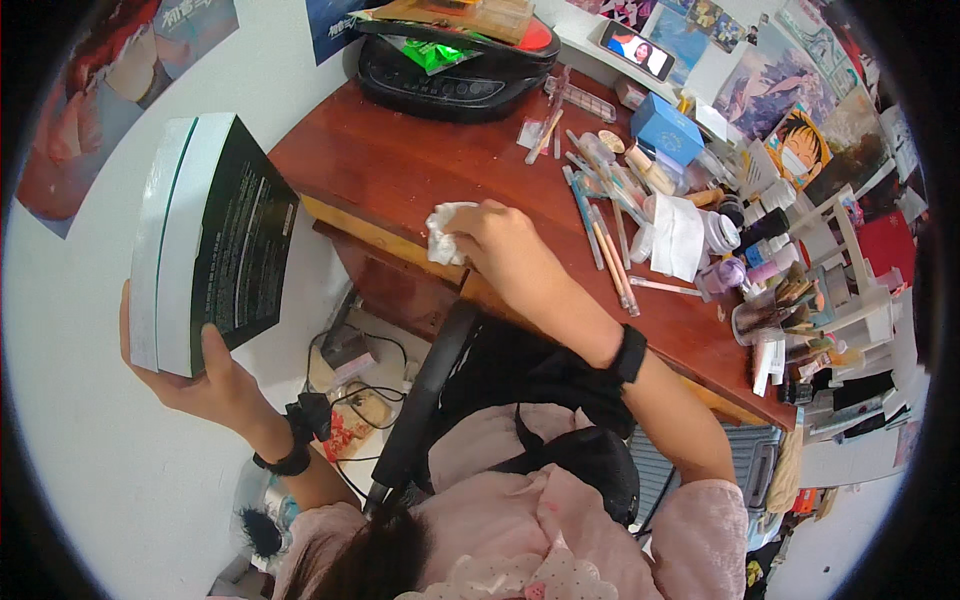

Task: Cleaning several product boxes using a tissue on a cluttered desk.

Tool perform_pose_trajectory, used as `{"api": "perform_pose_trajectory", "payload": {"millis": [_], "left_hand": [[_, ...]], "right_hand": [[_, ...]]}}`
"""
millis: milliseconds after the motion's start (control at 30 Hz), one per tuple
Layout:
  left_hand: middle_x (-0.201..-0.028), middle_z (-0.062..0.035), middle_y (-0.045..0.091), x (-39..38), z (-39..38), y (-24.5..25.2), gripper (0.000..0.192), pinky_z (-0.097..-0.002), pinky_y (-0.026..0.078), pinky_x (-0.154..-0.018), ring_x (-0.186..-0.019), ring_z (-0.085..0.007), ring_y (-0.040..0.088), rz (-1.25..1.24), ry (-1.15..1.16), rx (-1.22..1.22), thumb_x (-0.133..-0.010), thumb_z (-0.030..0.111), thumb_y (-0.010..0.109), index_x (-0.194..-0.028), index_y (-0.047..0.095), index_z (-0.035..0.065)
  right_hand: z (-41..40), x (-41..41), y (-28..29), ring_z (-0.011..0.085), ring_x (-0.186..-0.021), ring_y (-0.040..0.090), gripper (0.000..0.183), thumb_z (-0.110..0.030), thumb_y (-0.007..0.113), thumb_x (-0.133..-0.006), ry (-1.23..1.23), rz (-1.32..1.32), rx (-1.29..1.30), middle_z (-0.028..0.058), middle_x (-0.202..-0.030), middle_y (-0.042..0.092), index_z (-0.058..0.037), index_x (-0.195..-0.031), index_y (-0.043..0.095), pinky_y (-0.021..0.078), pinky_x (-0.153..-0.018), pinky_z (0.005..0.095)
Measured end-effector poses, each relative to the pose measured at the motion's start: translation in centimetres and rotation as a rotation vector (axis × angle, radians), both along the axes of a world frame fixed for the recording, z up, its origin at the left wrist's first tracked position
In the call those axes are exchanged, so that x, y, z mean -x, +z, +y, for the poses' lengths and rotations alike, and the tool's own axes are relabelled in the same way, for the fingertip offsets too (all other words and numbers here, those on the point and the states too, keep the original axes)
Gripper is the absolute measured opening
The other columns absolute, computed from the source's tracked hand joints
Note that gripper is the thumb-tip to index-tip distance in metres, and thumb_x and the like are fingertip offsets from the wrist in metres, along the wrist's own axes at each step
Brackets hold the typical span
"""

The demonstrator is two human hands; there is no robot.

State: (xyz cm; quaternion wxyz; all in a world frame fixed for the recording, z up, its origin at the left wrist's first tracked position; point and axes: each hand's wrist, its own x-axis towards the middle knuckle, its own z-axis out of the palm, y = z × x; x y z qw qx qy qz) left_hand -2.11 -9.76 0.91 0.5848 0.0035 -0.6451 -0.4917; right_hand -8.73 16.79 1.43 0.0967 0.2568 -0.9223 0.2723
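My left hand (214,386) grips the lower end of a box (176,247), held up on the left, off the desk. Its sides are white with a thin teal seam, and the broad face turned right is black with small print. A crumpled white tissue (448,232) is pinched in my right hand (495,240), at the front edge of the reddish-brown wooden desk (375,165). My right fingertips are partly hidden behind the tissue and my knuckles.
A black appliance (450,82) stands at the back with packets on top. Pens (611,255), bottles, a blue box (666,129) and a brush cup (757,315) crowd the right side. A phone (637,49) leans behind. Cables (375,390) lie on the floor beside a black armrest (424,390).
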Motion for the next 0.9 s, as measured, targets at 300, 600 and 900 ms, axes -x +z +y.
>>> {"api": "perform_pose_trajectory", "payload": {"millis": [300,600,900], "left_hand": [[-0.124,-0.0145,0.051,0.3,0.9,0.1,0.064,-0.0365,0.041,-0.098,-0.113,-0.0229,0.051,-0.023,0.024,0.07,-0.063,0.004,0.059,-0.124,0.045,-0.001],[-0.124,-0.0147,0.051,-0.3,0.9,-0.1,0.065,-0.0347,0.041,-0.096,-0.111,-0.0237,0.052,-0.036,0.021,-0.008,-0.062,0.008,0.059,-0.124,0.045,-0.003],[-0.124,-0.0149,0.051,0.0,0.8,-0.3,0.064,-0.0349,0.041,-0.096,-0.112,-0.0235,0.052,-0.02,-0.025,-0.046,-0.063,0.006,0.06,-0.124,0.045,-0.003]], "right_hand": [[-3.7,4.2,-1.8,0.0361,-0.082,0.055,0.008,-0.002,0.057,-0.075,0.046,0.252,-0.028,0.0174,-0.083,0.06,0.0015,-0.081,0.06,0.0463,-0.075,0.0426],[0.9,2.3,0.8,0.0381,-0.082,0.054,0.011,0.002,0.055,-0.073,-0.04,0.359,-0.096,0.0189,-0.084,0.059,0.0007,-0.083,0.058,0.0432,-0.078,0.0436],[4.4,7.7,0.9,0.0152,-0.092,0.059,0.025,-0.005,0.04,-0.091,-0.24,-0.578,0.883,0.0075,-0.101,0.06,0.0011,-0.112,0.053,0.05,-0.08,0.0285]]}}
